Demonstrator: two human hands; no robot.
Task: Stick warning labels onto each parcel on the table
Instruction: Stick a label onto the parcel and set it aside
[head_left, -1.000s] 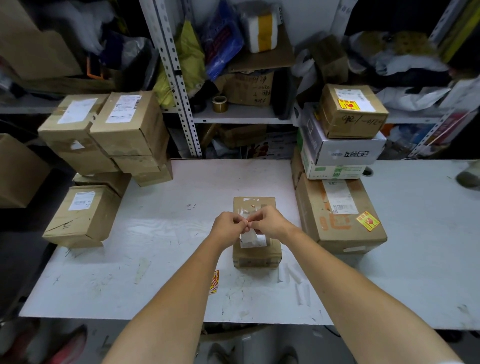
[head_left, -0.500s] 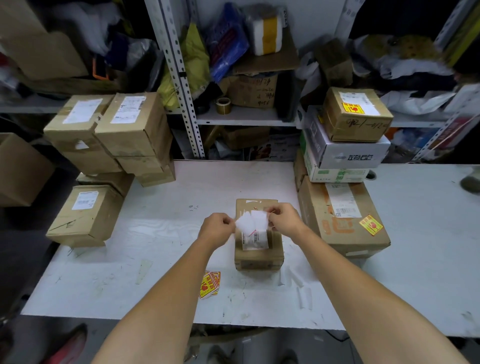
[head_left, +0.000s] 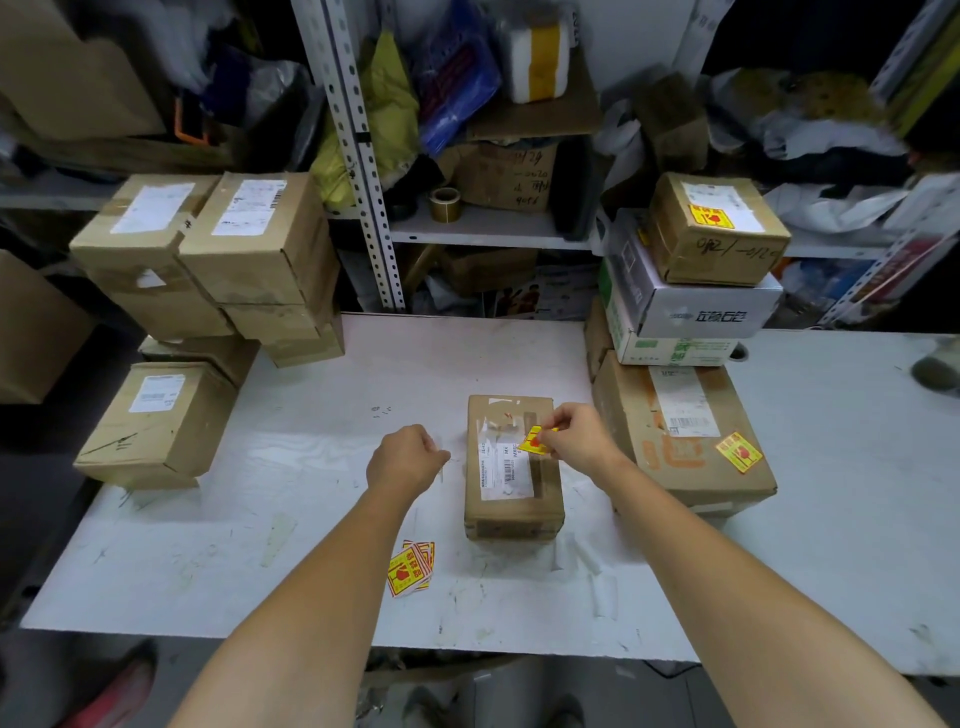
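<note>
label stack (head_left: 411, 567): yellow-red warning stickers, fanned, flat on the white table (head_left: 311, 519), near its front edge, left of centre.
left hand (head_left: 404, 460): over the table just left of the small parcel, fingers curled in; can't tell if it pinches anything.
small parcel (head_left: 511, 512): brown carton, table centre, white shipping label (head_left: 506, 467) on top.
right hand (head_left: 577, 441): thumb and fingers pinch one warning label (head_left: 535, 441) over the small parcel's top, far-right part; label-to-carton contact unclear.
large parcel (head_left: 670, 467): just right of the small parcel, stuck sticker (head_left: 738, 451) on its top near the right edge.
right stack: green-white box (head_left: 670, 352), white box (head_left: 691, 306), top carton (head_left: 719, 254) piled on the large parcel's far end; top carton carries a yellow sticker too.
left parcel (head_left: 156, 431): at the table's left edge, shipping label up.
far-left pile (head_left: 249, 260): brown parcels stacked, shipping labels up.
rack shelf (head_left: 483, 228): behind the table, tape roll (head_left: 444, 203) on it.
</note>
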